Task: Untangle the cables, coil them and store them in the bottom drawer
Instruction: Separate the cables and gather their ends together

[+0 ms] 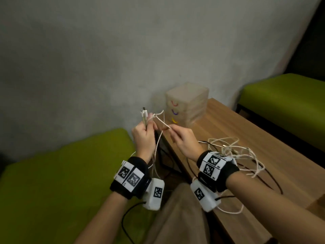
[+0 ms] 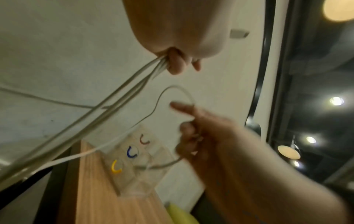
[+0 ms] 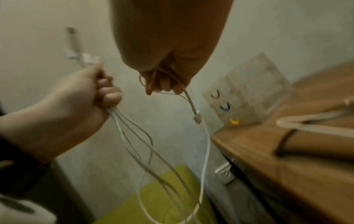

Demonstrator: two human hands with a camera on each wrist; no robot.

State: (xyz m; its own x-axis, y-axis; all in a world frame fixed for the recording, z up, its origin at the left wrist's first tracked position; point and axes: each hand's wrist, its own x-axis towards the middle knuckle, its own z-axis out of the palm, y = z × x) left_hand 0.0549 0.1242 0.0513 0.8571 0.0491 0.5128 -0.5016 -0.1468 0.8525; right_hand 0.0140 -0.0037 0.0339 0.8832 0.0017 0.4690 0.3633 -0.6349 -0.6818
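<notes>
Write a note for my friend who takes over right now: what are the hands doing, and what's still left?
Left hand grips a bunch of white cables, plugs sticking up. Right hand pinches one white cable's end. More cables, white and black, lie tangled on the wooden table. The clear drawer unit stands at the table's far corner; its bottom drawer, yellow handle, looks closed. Nothing is coiled or stored yet: untangle, coil, open the drawer, store.

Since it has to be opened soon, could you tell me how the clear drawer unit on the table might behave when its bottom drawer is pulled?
The drawer unit looks like thin clear plastic, so probably light. Being tall and narrow, it may slide or tip on the smooth table unless steadied. Both hands are busy with cables.
</notes>
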